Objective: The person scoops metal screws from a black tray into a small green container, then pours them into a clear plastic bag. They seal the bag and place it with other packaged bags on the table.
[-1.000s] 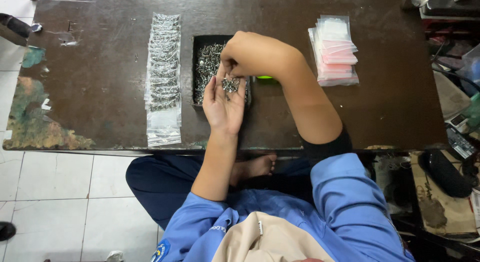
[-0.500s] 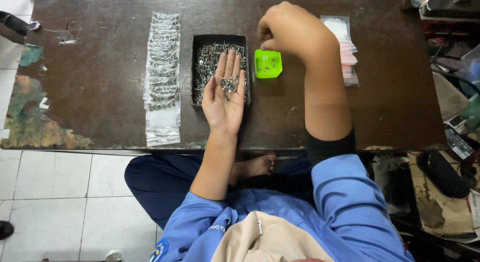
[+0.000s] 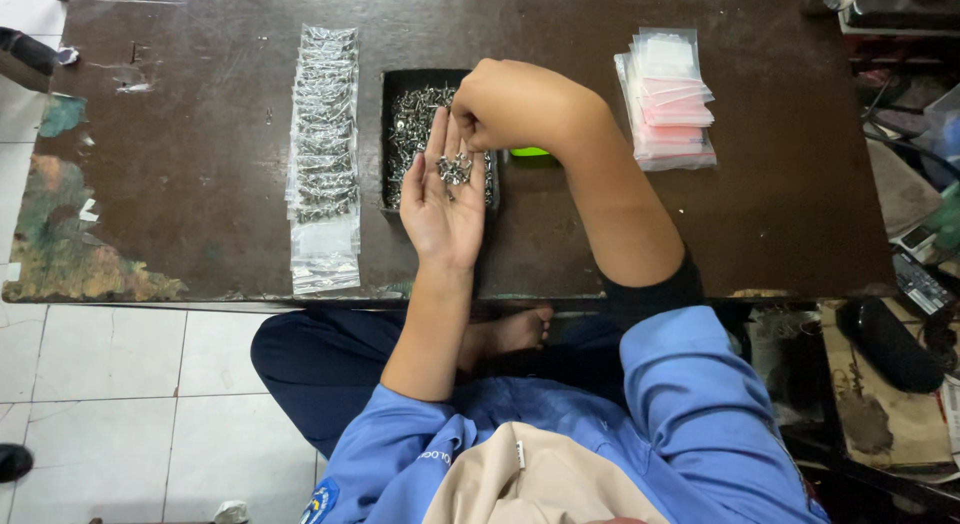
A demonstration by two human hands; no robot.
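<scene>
Table (image 3: pixel 200 184): dark brown, worn, paint scuffed off at its left near corner; your legs are tucked under the near edge.

Row of filled packets (image 3: pixel 323 154): clear plastic bags of small metal parts, overlapped in one long strip running far to near, left of the tray.

Stack of empty bags (image 3: pixel 668 99): clear with pink strips, fanned loosely, well right of the tray.

Tray (image 3: pixel 400 134): black, rectangular, at the table's middle, holding loose silver metal pieces; your hands cover its right and near parts.

Your left hand (image 3: pixel 445 199): palm up over the tray's near edge, fingers straight and together, a small heap of metal pieces (image 3: pixel 455 168) lying on them.

Your right hand (image 3: pixel 515 104): knuckles up, fingertips pinched together at that heap; whether they grip a piece cannot be told.

Green object (image 3: pixel 530 154): bright, small, mostly hidden under your right wrist; its shape is unclear.

Clutter at the right edge is cut off and dim.
</scene>
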